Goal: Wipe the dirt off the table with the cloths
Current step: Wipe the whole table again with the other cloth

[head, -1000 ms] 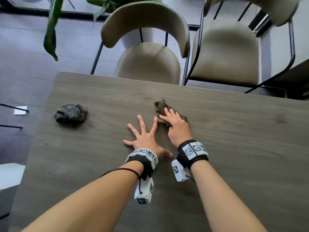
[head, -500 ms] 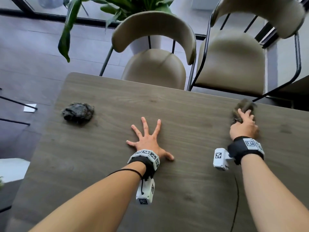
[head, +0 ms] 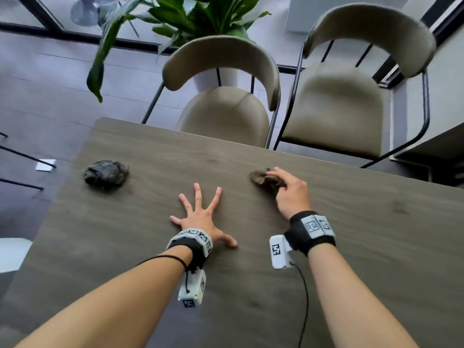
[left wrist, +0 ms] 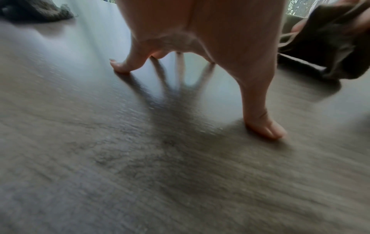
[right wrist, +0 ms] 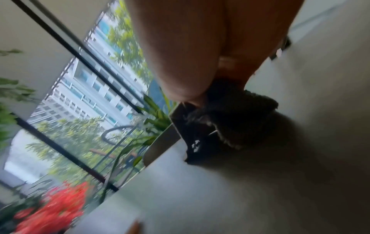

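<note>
On the grey-brown wooden table (head: 364, 259), my left hand (head: 200, 209) lies flat with its fingers spread, holding nothing; the left wrist view shows its thumb (left wrist: 264, 128) pressed on the wood. My right hand (head: 288, 192) is to the right of it, fingers curled over a crumpled brown cloth (head: 258, 177) and pressing it on the table. The same cloth (right wrist: 240, 123) is bunched under the palm in the right wrist view, and shows at the edge of the left wrist view (left wrist: 330, 47). A second, dark grey cloth (head: 105, 172) lies crumpled at the far left, untouched.
Two beige chairs (head: 223, 114) (head: 336, 104) stand against the table's far edge. A potted plant (head: 190, 16) rises behind the left chair. A thin black cable (head: 305, 297) trails from the right wrist camera across the table. The table's left edge is near the dark cloth.
My right hand swept the brown cloth out to the right, then back left towards the middle. The left hand stayed flat in place. The dark cloth has not moved.
</note>
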Motion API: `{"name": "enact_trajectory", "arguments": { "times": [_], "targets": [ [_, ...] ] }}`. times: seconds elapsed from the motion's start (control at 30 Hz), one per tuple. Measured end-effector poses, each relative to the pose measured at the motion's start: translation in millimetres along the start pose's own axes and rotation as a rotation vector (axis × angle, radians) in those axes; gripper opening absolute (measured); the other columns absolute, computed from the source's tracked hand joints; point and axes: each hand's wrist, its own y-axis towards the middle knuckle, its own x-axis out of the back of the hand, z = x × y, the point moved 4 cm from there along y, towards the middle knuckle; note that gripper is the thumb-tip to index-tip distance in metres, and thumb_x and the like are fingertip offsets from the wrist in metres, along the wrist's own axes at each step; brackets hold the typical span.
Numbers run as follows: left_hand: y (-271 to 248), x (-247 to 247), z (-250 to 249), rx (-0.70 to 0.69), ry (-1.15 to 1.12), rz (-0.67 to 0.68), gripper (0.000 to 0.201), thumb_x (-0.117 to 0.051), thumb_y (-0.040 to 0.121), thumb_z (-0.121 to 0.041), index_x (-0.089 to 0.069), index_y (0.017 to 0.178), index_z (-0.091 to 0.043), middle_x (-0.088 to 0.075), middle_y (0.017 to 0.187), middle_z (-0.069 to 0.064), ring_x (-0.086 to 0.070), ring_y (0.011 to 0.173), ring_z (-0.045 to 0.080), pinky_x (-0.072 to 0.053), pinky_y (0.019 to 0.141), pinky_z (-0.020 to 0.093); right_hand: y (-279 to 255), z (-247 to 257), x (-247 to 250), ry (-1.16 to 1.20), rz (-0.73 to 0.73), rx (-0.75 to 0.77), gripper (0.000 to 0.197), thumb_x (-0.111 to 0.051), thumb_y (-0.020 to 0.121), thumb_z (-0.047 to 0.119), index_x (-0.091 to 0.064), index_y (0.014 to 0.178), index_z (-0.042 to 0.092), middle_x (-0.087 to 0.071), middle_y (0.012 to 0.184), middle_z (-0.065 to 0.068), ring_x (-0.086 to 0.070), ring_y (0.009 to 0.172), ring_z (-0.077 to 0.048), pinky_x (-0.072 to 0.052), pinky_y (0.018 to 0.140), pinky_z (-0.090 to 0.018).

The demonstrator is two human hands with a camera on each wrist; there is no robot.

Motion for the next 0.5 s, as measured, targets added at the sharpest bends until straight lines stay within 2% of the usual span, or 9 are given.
{"name": "enact_trajectory", "arguments": {
  "times": [0.07, 0.13, 0.2, 0.27, 0.37, 0.43, 0.5],
  "targets": [
    [-0.6, 0.3, -0.6, -0.001, 0.002, 0.001, 0.155, -0.08, 0.03, -0.085, 0.033, 0.134, -0.067, 0.055, 0.147, -0.005, 0.032, 0.145, 0.046, -0.018, 0.103, 0.083, 17.4, -24.9, 42.2, -0.075, -0.136, -0.041, 0.054, -0.044, 0.078, -0.011, -0.072, 0.113, 0.019, -0.063, 0.129, -0.004, -0.058, 0.12, -0.021, -0.037, 0.106, -0.019],
    [-2.2, 0.9, -0.4, 0.004, 0.003, 0.005, 0.155, -0.08, 0.03, -0.085, 0.034, 0.134, -0.067, 0.055, 0.147, -0.004, 0.032, 0.145, 0.046, -0.018, 0.103, 0.083, 25.5, -59.0, 77.3, -0.151, -0.212, -0.156, 0.051, -0.048, 0.083, -0.004, -0.069, 0.118, 0.026, -0.058, 0.136, -0.001, -0.056, 0.122, -0.027, -0.041, 0.105, -0.028],
    [-2.7, 1.4, -0.2, 0.008, 0.009, -0.001, 0.156, -0.08, 0.03, -0.084, 0.035, 0.133, -0.067, 0.056, 0.147, -0.004, 0.031, 0.145, 0.046, -0.018, 0.103, 0.083, 20.9, -83.2, 87.2, -0.274, -0.179, -0.29, 0.053, -0.048, 0.087, 0.001, -0.06, 0.13, 0.032, -0.045, 0.148, 0.0, -0.048, 0.128, -0.033, -0.039, 0.106, -0.039],
    [-2.9, 1.6, -0.4, 0.011, 0.005, 0.0, 0.155, -0.08, 0.03, -0.083, 0.036, 0.132, -0.068, 0.056, 0.146, -0.005, 0.031, 0.145, 0.045, -0.019, 0.103, 0.082, 10.8, -85.6, 71.0, -0.405, -0.131, -0.321, 0.059, -0.048, 0.088, 0.002, -0.049, 0.139, 0.032, -0.03, 0.156, -0.002, -0.036, 0.135, -0.036, -0.034, 0.106, -0.048],
    [-3.6, 1.9, -0.8, 0.01, 0.004, -0.006, 0.155, -0.08, 0.03, -0.084, 0.036, 0.132, -0.068, 0.056, 0.146, -0.005, 0.031, 0.145, 0.045, -0.019, 0.103, 0.082, -2.8, -61.7, 31.3, -0.446, -0.115, -0.251, 0.064, -0.049, 0.085, -0.001, -0.046, 0.14, 0.032, -0.026, 0.157, -0.004, -0.029, 0.139, -0.035, -0.036, 0.102, -0.053],
    [-4.1, 1.9, -1.2, 0.012, 0.007, -0.012, 0.155, -0.08, 0.03, -0.084, 0.035, 0.132, -0.068, 0.056, 0.146, -0.005, 0.03, 0.146, 0.045, -0.02, 0.103, 0.082, -15.5, -41.0, 2.9, -0.451, -0.077, -0.17, 0.066, -0.05, 0.081, -0.005, -0.051, 0.137, 0.029, -0.032, 0.155, -0.006, -0.032, 0.138, -0.036, -0.037, 0.103, -0.051],
    [-4.2, 2.3, -1.2, 0.012, 0.014, -0.019, 0.155, -0.08, 0.03, -0.084, 0.035, 0.132, -0.068, 0.056, 0.146, -0.006, 0.03, 0.146, 0.045, -0.021, 0.104, 0.081, -32.7, -20.8, -30.5, -0.465, -0.013, -0.009, 0.067, -0.054, 0.074, -0.009, -0.058, 0.132, 0.025, -0.043, 0.149, -0.008, -0.04, 0.134, -0.038, -0.035, 0.108, -0.048]
  ]
}}
